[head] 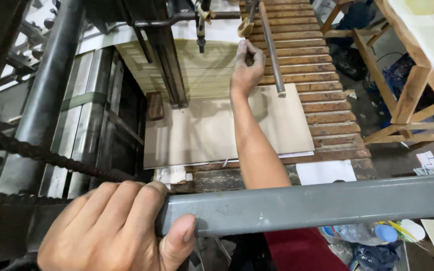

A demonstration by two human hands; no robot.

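Gripping the grey rectangular steel bar at the near edge, the left hand wraps it with fingers above and thumb below; the right hand reaches forward, closed on a thin dark metal rod over the slatted wooden table. A beige cardboard sheet lies flat beneath the right forearm; a longer rusty metal rod stands just beside the hand.

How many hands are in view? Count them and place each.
2. The left hand grips the grey metal bar at the bottom of the view. The right hand reaches forward to the thin metal rod above the cardboard sheet. No other hands show.
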